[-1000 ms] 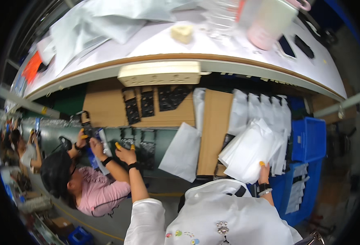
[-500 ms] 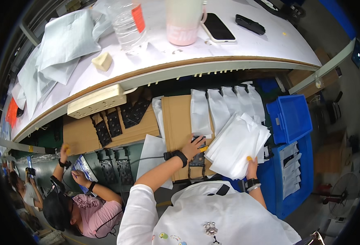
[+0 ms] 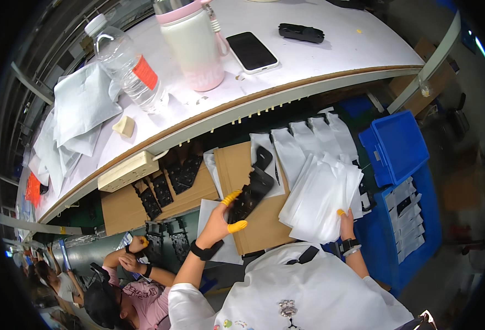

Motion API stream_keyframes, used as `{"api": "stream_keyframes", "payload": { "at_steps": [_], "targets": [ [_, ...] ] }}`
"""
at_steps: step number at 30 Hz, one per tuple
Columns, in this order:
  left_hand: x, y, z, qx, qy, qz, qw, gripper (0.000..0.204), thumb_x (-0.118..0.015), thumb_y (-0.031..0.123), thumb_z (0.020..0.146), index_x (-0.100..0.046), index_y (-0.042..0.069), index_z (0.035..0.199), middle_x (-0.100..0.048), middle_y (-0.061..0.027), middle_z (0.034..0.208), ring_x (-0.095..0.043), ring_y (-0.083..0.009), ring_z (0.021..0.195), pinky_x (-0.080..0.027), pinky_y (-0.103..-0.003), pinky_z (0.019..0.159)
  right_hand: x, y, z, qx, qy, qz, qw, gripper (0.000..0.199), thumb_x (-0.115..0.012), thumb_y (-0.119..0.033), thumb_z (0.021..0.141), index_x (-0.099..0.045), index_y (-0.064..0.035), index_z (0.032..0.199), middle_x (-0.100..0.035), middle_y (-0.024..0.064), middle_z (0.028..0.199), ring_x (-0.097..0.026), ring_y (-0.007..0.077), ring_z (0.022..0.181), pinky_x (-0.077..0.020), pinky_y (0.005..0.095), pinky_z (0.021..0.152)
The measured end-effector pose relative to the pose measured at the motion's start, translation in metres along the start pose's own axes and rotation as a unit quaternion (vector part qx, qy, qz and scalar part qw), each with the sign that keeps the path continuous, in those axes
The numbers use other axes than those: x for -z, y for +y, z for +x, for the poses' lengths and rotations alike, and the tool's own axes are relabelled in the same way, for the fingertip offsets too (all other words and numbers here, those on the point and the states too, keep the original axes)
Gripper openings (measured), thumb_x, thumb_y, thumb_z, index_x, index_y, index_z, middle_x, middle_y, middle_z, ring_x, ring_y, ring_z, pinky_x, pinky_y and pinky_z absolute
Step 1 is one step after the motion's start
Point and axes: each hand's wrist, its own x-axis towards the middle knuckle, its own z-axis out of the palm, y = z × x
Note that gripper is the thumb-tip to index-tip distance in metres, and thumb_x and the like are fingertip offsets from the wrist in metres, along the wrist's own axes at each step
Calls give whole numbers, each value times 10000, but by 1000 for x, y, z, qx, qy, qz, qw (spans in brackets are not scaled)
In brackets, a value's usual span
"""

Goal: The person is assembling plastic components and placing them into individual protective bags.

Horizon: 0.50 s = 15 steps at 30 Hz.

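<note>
My left hand (image 3: 216, 224), with yellow finger covers, grips a flat black plastic part (image 3: 254, 190) by its near end. The part is tilted, slightly blurred, over a brown cardboard sheet (image 3: 273, 226). At the right, my right hand (image 3: 347, 223) is closed on the near right edge of a fanned stack of white sleeves (image 3: 320, 195); one finger has a yellow cover. Beyond the stack lies a row of white sleeves (image 3: 303, 137) with dark edges at their far ends.
Blue bins (image 3: 399, 146) stand at the right, the lower one holding filled white sleeves. More black parts (image 3: 182, 173) lie on cardboard at the left, near a co-worker in pink (image 3: 149, 291). A shelf (image 3: 308, 52) with a bottle, tumbler and phone overhangs the far side.
My left hand has picked the black part up off the cardboard and tilted it. My right hand stays on the white stack. The co-worker's hands have come together lower down.
</note>
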Motion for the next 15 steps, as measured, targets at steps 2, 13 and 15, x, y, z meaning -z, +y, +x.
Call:
{"api": "stream_keyframes", "payload": {
  "at_steps": [2,13,15],
  "targets": [
    [-9,19,-13,19,-106,-325,940,731,-701,383,653,-395,-2,1194,-495,-184,1112,-511,-269,1014,-411,-379,883,-10,0,7,-9,-28,-8,1000,391,-419,-30,793,-373,21,1179,-529,153,1011,-556,217,843,-468,281,731],
    [-49,80,-30,28,-241,-632,736,719,-516,526,748,-399,-19,1202,-476,-289,1073,-503,-385,988,-368,-462,901,-46,8,25,-7,-94,-116,989,391,-387,-31,790,-358,42,1174,-531,168,1000,-571,242,845,-488,301,734],
    [-51,86,-30,-1,-233,-599,766,657,-515,475,770,-411,-22,1186,-480,-293,1054,-510,-382,979,-376,-454,909,-44,9,26,-9,-85,-121,989,401,-385,-28,788,-353,41,1182,-530,169,1008,-570,239,849,-483,295,739]
  ]
}}
